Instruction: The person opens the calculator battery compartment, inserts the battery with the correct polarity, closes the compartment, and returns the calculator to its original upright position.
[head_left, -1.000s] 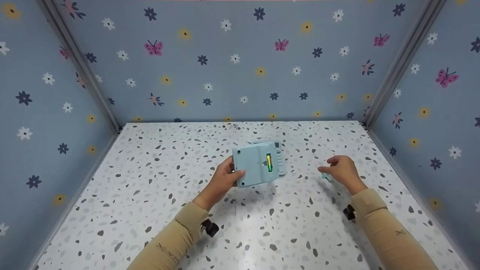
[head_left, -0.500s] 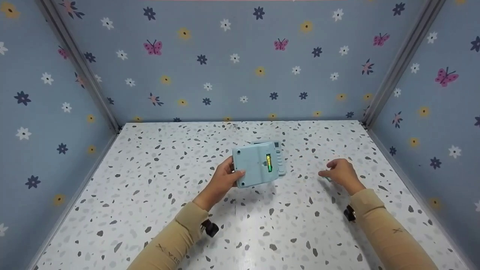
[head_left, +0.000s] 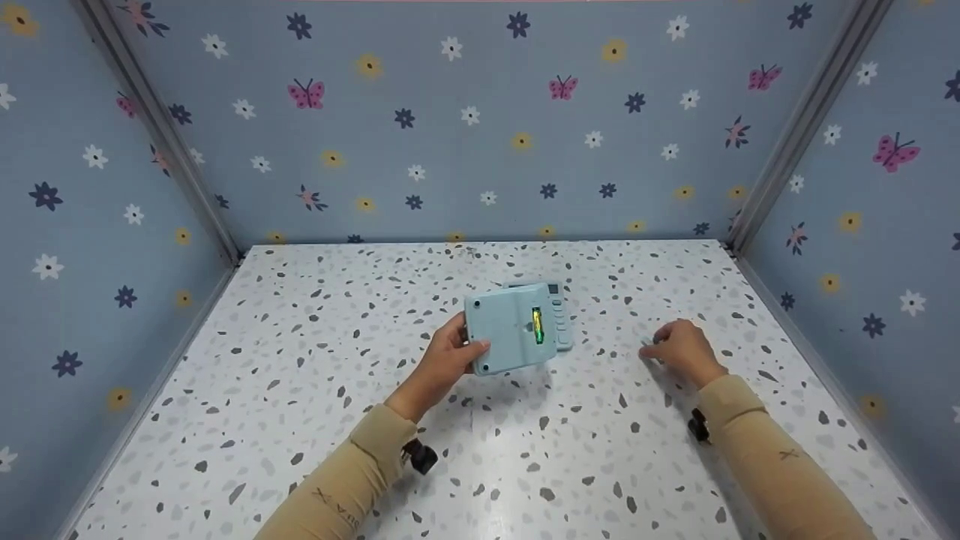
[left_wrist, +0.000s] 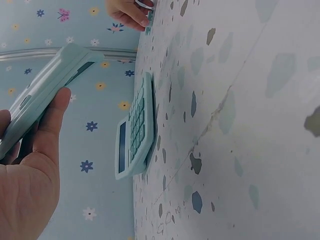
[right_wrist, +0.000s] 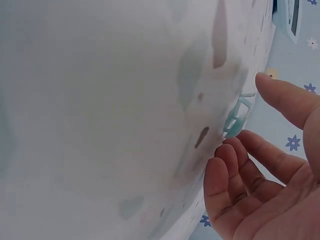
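Observation:
My left hand (head_left: 444, 352) grips a light blue calculator (head_left: 510, 330) by its left edge, thumb on the back. Its back faces up, with a green and gold battery (head_left: 538, 325) in the slot. A second calculator (left_wrist: 137, 127) stands on the table, keys showing in the left wrist view and partly hidden in the head view. Low over the table at right is my right hand (head_left: 684, 350), thumb spread away from bent fingers. A small teal plastic cover (right_wrist: 235, 122) lies right at its index fingertip, between finger and thumb but not pinched in the right wrist view.
The speckled white tabletop (head_left: 585, 435) is bounded by flower-patterned panels (head_left: 480, 112) at the back and both sides. Grey metal posts (head_left: 161, 142) stand at the back corners. Black wrist cameras (head_left: 421, 456) hang under both sleeves.
My right hand has lowered slightly and its fingers have closed in by the teal cover, which is now mostly hidden in the head view. The left hand and its calculator have stayed still.

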